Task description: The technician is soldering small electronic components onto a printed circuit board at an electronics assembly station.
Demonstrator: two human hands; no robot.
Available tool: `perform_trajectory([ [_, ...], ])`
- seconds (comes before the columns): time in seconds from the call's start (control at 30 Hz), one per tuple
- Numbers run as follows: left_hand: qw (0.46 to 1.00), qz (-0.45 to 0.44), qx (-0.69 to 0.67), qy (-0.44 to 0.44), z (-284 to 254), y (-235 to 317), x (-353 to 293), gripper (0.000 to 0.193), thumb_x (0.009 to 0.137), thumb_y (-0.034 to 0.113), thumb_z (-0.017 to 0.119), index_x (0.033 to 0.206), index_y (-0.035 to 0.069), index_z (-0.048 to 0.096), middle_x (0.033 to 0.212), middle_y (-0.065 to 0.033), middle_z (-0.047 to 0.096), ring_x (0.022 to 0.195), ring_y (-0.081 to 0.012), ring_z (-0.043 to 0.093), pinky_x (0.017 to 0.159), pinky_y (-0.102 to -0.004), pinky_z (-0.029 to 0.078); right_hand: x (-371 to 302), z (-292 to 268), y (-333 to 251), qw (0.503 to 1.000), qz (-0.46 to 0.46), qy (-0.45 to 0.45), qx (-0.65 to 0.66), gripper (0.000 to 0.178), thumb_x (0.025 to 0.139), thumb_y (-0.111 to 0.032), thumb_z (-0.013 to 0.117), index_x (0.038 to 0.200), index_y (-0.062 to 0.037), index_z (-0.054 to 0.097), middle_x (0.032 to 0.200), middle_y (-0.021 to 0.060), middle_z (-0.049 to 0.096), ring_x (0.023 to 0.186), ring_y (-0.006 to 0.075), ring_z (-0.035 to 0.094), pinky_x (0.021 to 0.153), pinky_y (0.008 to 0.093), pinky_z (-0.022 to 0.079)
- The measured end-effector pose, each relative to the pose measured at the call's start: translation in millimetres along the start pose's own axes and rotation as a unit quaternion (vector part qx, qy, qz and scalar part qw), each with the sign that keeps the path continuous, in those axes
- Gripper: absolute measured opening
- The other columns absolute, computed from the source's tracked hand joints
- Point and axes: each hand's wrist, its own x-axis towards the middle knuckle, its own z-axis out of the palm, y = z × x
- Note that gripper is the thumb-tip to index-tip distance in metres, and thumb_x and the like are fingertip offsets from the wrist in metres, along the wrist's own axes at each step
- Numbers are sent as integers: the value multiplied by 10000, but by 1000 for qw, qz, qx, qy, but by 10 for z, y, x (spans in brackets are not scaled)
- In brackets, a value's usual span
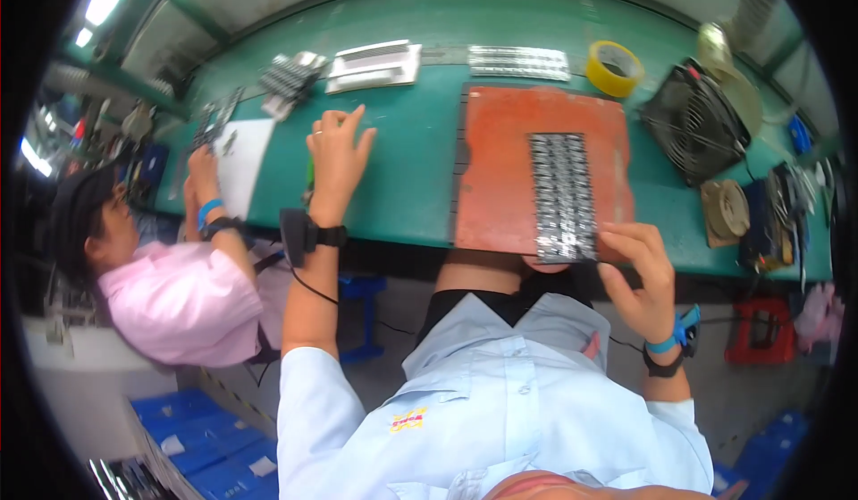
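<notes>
On the orange-red board [500, 169] lies a long dark panel with rows of shiny metal pieces [563, 196]; its near end reaches the board's front edge. My right hand [642, 272] is at the panel's near right corner, thumb and fingers bent around that corner. My left hand [340, 156] is over the green table, left of the board, slightly blurred. Its index finger and thumb stand apart, the other fingers curl. A slim green object [310, 178] shows at its little-finger side and appears held there; its ends are hidden.
A yellow tape roll [614, 68], a black fan [697, 120] and another metal-piece panel [518, 62] lie beyond the board. A white tray [374, 67] and stacked strips [290, 84] are at the back left. A co-worker in pink [183, 299] sits left, hands over a white sheet [246, 160].
</notes>
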Motion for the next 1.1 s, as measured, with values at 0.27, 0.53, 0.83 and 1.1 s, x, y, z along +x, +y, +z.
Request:
perform_trajectory([
  [0.27,917,272,-280,-83,-823,1504,-88,66,850,69,655,803,33,624,733,-82,604,725,-273,603,923,-483,452,68,55,-100,994,-67,-4,83,299,824,-153,754,1063,-4,653,1005,134,649,898,306,619,802,394,495],
  [0.53,816,360,-415,-182,-982,2096,-343,136,748,44,737,755,38,601,680,-66,556,647,-262,569,752,-385,502,26,211,-132,976,-96,-106,163,215,917,-209,679,854,-23,591,733,91,556,674,299,564,596,389,443],
  [0.83,808,379,-404,-201,-1136,2152,-289,152,741,73,776,802,42,640,690,-59,557,644,-251,568,609,-361,457,-330,-232,7,970,-77,-90,212,179,957,-134,618,838,-6,578,708,108,546,624,296,549,570,387,431],
  [1.1,807,312,-451,-218,-949,2177,-761,128,746,43,762,823,50,660,742,-72,591,650,-267,581,571,-360,452,-1086,-1424,821,838,106,236,480,353,1025,-308,508,1231,-21,515,776,57,627,659,139,591,551,261,455],
])
